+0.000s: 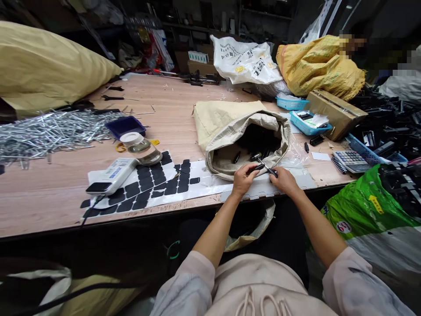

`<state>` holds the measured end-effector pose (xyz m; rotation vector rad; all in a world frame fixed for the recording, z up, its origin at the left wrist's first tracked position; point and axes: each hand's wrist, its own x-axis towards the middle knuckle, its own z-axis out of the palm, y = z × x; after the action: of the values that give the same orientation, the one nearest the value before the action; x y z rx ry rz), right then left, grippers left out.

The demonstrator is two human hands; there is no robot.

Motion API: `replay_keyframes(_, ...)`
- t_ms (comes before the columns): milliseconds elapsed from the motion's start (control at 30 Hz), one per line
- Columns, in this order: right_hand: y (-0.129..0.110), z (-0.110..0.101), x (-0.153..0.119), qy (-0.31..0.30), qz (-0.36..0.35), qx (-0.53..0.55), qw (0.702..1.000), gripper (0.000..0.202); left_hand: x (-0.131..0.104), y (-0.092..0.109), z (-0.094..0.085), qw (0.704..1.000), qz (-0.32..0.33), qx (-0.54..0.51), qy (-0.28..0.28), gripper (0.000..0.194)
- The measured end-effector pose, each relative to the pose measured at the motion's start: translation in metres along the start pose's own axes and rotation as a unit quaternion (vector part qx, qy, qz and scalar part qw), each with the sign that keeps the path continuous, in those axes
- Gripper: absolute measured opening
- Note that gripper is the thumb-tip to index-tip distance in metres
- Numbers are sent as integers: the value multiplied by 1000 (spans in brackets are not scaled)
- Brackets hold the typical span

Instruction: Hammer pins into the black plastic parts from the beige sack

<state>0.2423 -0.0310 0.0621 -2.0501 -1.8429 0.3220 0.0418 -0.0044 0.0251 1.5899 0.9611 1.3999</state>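
At the mouth of a cream sack lying on its side, both my hands are raised close together. My left hand is closed on a small black part. My right hand pinches the black handle of a small tool with a shiny metal head. The metal head lies close to the fingertips of my left hand; whether they touch is too small to tell. Dark pieces lie inside the sack's opening.
Left: a pile of metal rods, a dark blue tray, a jar, a white device and black sticker sheets. Right: blue baskets, a cardboard box, a calculator and a green sack.
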Motion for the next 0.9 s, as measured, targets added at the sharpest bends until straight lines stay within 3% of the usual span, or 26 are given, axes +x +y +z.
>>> replay_keyframes(100,0,-7,0,-39,10,67,997,13,-5,1,1,988,34,145,33,16)
replay_keyframes(267,0,-21,-35,101,0,196,975,27,-8,-1,-5,962,-7,270,-32,22)
replay_keyframes(367,-3,-25,-67,69,-28,251,965,42,-7,-1,-9,958,-13,280,-63,20)
replay_keyframes(567,-7,-7,-106,29,-71,215,974,46,-1,2,-10,956,-45,279,-82,17)
replay_keyframes(767,-8,22,-109,83,-109,166,977,50,3,13,-12,942,-103,294,-126,19)
replay_keyframes(900,-7,30,-105,97,-126,135,978,48,5,21,-13,935,-131,295,-146,22)
